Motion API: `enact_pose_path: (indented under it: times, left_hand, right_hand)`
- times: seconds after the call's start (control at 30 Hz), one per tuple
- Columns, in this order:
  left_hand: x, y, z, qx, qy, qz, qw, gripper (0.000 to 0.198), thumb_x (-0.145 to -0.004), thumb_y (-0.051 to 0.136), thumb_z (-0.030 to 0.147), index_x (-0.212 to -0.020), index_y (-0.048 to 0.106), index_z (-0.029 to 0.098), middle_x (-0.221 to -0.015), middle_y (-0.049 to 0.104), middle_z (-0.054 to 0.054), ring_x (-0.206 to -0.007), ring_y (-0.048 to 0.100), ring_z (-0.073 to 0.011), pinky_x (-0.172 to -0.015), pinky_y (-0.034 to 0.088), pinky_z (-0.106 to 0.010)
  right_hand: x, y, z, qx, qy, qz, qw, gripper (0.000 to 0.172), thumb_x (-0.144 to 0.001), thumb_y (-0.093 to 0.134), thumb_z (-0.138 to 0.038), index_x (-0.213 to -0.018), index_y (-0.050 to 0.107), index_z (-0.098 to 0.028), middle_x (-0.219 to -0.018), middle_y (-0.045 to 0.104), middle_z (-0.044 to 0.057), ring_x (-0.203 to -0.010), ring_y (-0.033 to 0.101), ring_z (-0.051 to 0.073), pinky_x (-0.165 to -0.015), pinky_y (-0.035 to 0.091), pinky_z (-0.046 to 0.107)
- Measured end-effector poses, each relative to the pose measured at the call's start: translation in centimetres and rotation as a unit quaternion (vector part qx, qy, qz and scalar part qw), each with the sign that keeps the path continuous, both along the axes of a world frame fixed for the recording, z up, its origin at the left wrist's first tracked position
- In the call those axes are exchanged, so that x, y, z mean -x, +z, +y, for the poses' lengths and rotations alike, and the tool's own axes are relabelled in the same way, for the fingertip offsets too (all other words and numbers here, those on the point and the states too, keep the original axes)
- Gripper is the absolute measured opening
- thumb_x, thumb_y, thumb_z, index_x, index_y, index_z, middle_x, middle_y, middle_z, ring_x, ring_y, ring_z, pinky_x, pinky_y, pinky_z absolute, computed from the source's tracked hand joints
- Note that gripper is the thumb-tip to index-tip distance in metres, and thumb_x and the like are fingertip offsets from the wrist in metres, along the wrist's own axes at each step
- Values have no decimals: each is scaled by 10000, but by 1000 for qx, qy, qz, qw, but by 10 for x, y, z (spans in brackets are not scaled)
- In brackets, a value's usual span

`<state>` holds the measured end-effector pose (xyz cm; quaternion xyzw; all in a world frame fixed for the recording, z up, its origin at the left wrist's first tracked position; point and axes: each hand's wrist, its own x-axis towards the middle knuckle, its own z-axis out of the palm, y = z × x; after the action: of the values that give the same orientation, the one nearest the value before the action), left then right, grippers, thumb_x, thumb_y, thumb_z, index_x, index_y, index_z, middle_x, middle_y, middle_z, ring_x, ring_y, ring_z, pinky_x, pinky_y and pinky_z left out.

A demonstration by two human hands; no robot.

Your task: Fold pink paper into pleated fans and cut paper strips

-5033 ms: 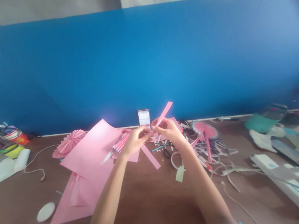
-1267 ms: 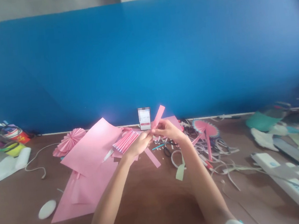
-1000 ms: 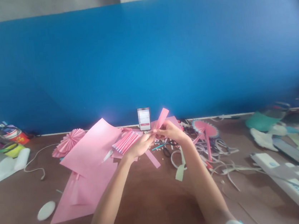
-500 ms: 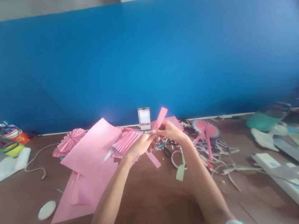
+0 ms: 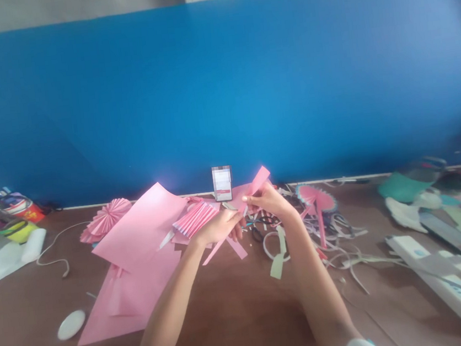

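Both hands meet over the middle of the table, below an upright phone (image 5: 222, 184). My left hand (image 5: 221, 225) pinches a pink paper strip (image 5: 261, 177) near its middle. The fingers of my right hand (image 5: 261, 199) are closed on the same strip, whose upper end sticks out to the upper right. Its lower end slants down past my left hand. A second pink strip (image 5: 237, 248) hangs or lies just under the hands. Beside my left hand is a pleated pink paper piece (image 5: 194, 220). Large pink sheets (image 5: 141, 227) lie further left.
A pink fan rosette (image 5: 111, 215) is at the left and another with tails (image 5: 317, 198) at the right. Scissors (image 5: 256, 235), a green paper scrap (image 5: 278, 266), tangled white strips (image 5: 354, 259), a power strip (image 5: 437, 271) and a white disc (image 5: 71, 325) lie around.
The held strip has shifted to the right and tilted lower at its upper end. Its lower end now shows below my left hand. My right hand has moved slightly along it.
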<state>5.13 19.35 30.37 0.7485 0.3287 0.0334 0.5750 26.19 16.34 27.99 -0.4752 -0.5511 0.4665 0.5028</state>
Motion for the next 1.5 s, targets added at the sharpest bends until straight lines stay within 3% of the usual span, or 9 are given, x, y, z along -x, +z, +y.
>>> enact_pose_path:
  times: [0.1, 0.37, 0.53, 0.7, 0.87, 1.03, 1.23, 1.5]
  left_hand:
    - [1, 0, 0, 10, 2, -8, 1000, 532, -975, 389, 652, -888, 584, 165, -671, 664, -35, -606, 647, -165, -608, 498, -292]
    - [3, 4, 1, 7, -38, 3, 999, 560, -976, 345, 673, -849, 571, 176, -592, 536, 25, -561, 574, -126, -669, 480, -295]
    - [4, 4, 2, 68, -47, -34, 996, 479, -977, 438, 618, -856, 564, 171, -594, 419, 58, -524, 477, -98, -609, 449, -272]
    - [6, 9, 3, 127, -43, -44, 990, 468, -963, 485, 606, -861, 581, 161, -610, 373, 57, -528, 426, -94, -545, 402, -257]
    - [5, 10, 2, 124, -46, -49, 990, 482, -956, 474, 627, -870, 570, 163, -617, 380, 57, -538, 432, -101, -552, 389, -262]
    - [7, 11, 2, 108, -63, -27, 992, 460, -976, 457, 598, -864, 565, 165, -626, 377, 58, -550, 477, -102, -580, 392, -253]
    - [9, 17, -3, 136, -100, -41, 985, 461, -972, 470, 594, -871, 579, 157, -645, 414, 43, -554, 475, -103, -590, 429, -269]
    - [5, 17, -3, 98, -86, -38, 991, 471, -979, 445, 601, -864, 572, 162, -643, 455, 37, -566, 511, -107, -617, 433, -271]
  right_hand:
    - [-1, 2, -1, 3, 17, 27, 999, 441, -716, 840, -514, -663, 679, -106, -544, 637, 25, -483, 567, 107, -471, 431, 214]
    - [-6, 1, -4, 9, 147, 95, 985, 405, -754, 843, -423, -975, 706, -113, -791, 711, 26, -639, 623, 107, -600, 509, 225]
    - [-2, -1, -4, 22, 253, 101, 962, 363, -809, 807, -426, -930, 694, -103, -726, 699, 26, -641, 616, 109, -591, 487, 208]
    - [3, -1, -3, 3, 237, 119, 964, 400, -819, 777, -512, -854, 689, -123, -655, 677, 9, -574, 598, 103, -549, 489, 202]
    - [2, -4, -3, -2, 199, 134, 971, 493, -851, 712, -580, -681, 691, -118, -571, 668, 36, -482, 582, 100, -482, 465, 195]
    - [-3, -18, 2, -9, 175, 170, 970, 463, -850, 710, -590, -776, 684, -134, -590, 686, 31, -470, 608, 111, -483, 489, 202]
    - [-3, -32, 5, -24, 213, 210, 954, 486, -798, 765, -587, -948, 663, -136, -537, 651, -9, -407, 567, 105, -429, 452, 191]
    - [6, -26, 7, -45, 167, 208, 963, 506, -742, 793, -620, -693, 622, -146, -501, 609, -11, -405, 532, 92, -431, 437, 198]
